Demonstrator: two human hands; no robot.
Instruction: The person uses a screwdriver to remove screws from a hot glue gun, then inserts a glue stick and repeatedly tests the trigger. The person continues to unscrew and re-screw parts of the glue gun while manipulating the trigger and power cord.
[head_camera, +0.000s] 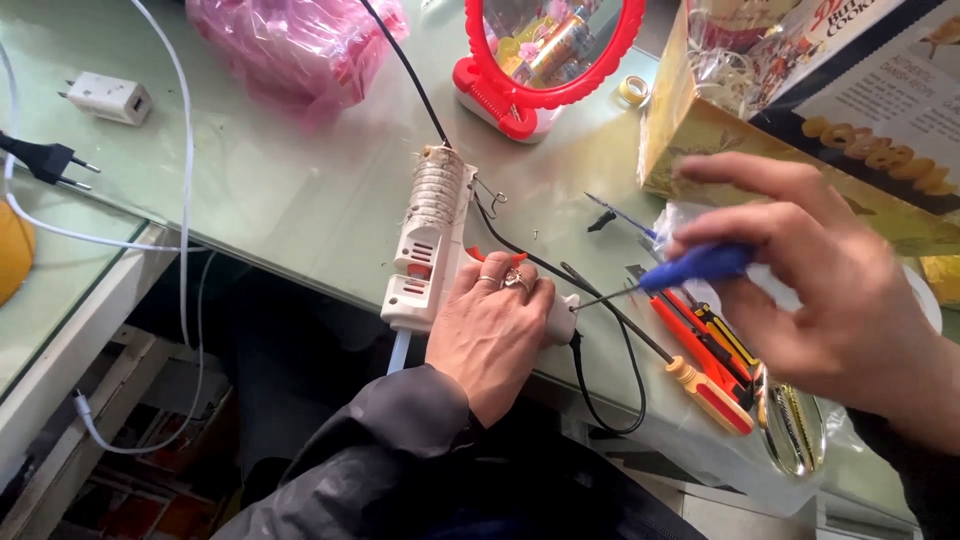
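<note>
Glue gun first: it lies flat on its side on the pale green glass tabletop, close to the near edge, white-bodied with an orange trigger, its nozzle wrapped in crusted old glue and pointing away from me. A clear glue stick pokes out of its back end over the table edge. My left hand rests on the handle, palm down, fingers curled over the grip and pinning it to the glass; two rings show on those fingers. The dark sleeve runs back toward me below.

My right hand hovers just beside it, closed around a small screwdriver with a blue handle, pinched between thumb and fingers while the index finger sticks out straight. Its thin metal shaft points left, the tip touching or very near the butt of the handle; I cannot tell which.

Under that hand lie other tools on clear plastic: an orange-handled screwdriver, a red utility knife and a yellow-and-black one beside it. The gun's black cord loops off the near edge and back.

Further out, a white charger plug and a black mains plug sit at the left with a white cable. At the far side stand a pink plastic bag, a red-framed mirror and a biscuit box.
</note>
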